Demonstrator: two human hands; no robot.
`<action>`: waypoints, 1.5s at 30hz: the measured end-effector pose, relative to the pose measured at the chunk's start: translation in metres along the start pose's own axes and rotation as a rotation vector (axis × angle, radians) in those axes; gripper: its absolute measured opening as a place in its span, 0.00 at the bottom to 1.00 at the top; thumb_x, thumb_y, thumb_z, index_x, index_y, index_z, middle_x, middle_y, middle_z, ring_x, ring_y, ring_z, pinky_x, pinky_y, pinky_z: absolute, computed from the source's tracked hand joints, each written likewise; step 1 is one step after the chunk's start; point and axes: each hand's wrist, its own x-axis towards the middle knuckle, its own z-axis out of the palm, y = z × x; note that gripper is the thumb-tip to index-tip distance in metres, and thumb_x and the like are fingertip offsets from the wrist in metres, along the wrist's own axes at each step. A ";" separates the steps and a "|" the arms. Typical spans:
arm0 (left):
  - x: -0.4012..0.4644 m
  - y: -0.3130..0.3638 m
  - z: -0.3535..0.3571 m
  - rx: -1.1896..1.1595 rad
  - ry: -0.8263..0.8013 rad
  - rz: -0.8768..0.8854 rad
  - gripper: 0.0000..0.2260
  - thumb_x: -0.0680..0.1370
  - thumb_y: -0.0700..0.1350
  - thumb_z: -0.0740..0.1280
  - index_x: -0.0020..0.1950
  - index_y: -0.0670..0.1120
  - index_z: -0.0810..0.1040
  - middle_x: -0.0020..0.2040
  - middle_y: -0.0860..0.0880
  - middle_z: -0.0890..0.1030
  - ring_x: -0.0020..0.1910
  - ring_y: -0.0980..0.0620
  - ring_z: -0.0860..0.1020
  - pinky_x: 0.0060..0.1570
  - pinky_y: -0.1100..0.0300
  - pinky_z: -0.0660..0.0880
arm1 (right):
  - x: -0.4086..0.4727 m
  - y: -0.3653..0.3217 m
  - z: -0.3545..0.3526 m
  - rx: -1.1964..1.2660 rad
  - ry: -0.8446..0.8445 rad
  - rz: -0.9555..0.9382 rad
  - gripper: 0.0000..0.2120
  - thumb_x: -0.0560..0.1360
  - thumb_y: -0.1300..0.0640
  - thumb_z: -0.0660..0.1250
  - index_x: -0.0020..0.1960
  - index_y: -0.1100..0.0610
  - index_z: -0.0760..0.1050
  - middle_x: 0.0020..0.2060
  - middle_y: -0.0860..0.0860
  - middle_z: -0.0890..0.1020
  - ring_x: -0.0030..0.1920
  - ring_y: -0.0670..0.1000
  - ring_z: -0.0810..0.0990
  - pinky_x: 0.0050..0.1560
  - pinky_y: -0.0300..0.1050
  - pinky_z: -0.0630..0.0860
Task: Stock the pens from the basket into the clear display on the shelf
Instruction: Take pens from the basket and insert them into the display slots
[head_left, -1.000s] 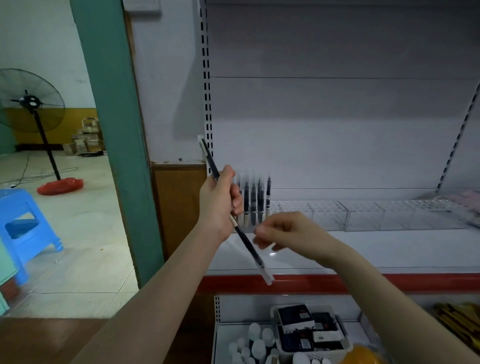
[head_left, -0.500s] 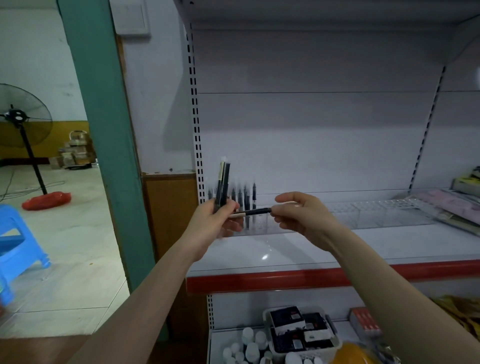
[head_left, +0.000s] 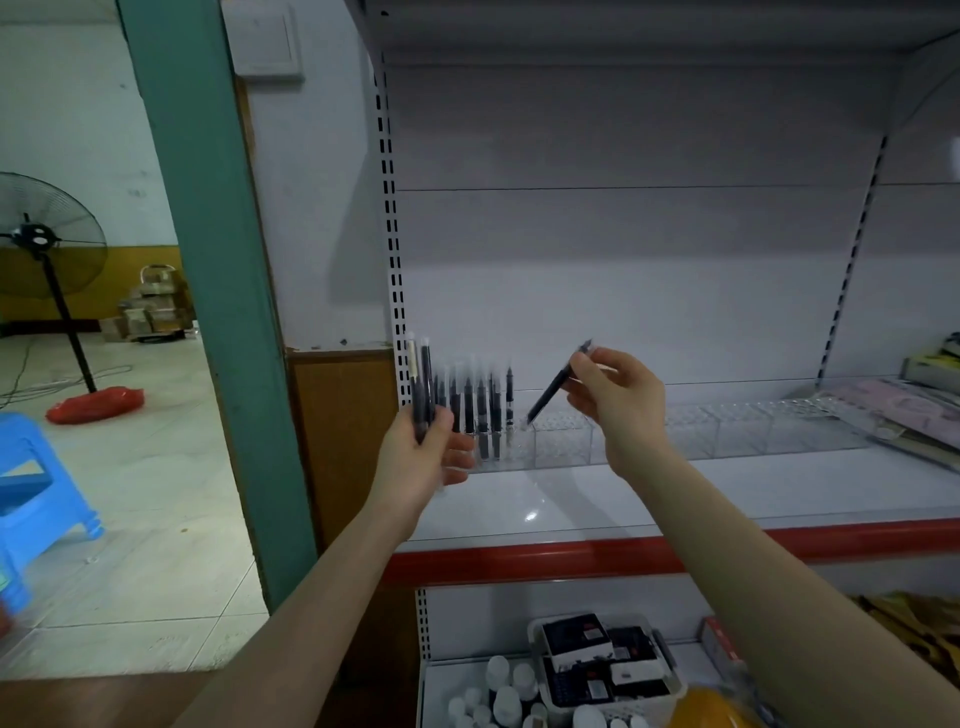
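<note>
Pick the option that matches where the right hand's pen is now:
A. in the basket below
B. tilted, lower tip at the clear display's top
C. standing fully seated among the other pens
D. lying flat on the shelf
B: the right hand pinches a tilted pen, its lower tip at the clear display top.

left hand (head_left: 423, 453) gripping, right hand (head_left: 618, 400) pinching
</note>
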 end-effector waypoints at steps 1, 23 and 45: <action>0.002 -0.002 -0.003 -0.012 0.021 -0.010 0.04 0.80 0.45 0.60 0.48 0.48 0.72 0.39 0.45 0.78 0.33 0.52 0.77 0.32 0.63 0.76 | 0.004 0.000 0.002 -0.066 0.004 -0.048 0.06 0.75 0.60 0.68 0.52 0.58 0.75 0.41 0.54 0.82 0.42 0.51 0.82 0.42 0.36 0.80; 0.018 -0.013 -0.014 -0.095 -0.051 0.006 0.14 0.76 0.38 0.66 0.58 0.52 0.72 0.45 0.47 0.83 0.49 0.48 0.81 0.52 0.50 0.78 | 0.066 0.055 0.041 -0.610 -0.175 -0.155 0.08 0.74 0.63 0.68 0.52 0.65 0.77 0.37 0.54 0.79 0.33 0.48 0.78 0.40 0.40 0.76; 0.004 -0.016 -0.006 -0.095 -0.161 -0.015 0.06 0.75 0.40 0.68 0.51 0.48 0.76 0.41 0.48 0.84 0.38 0.54 0.83 0.35 0.64 0.77 | -0.007 0.031 0.045 -0.302 -0.415 0.077 0.06 0.75 0.54 0.67 0.47 0.57 0.77 0.42 0.54 0.82 0.44 0.52 0.81 0.49 0.46 0.79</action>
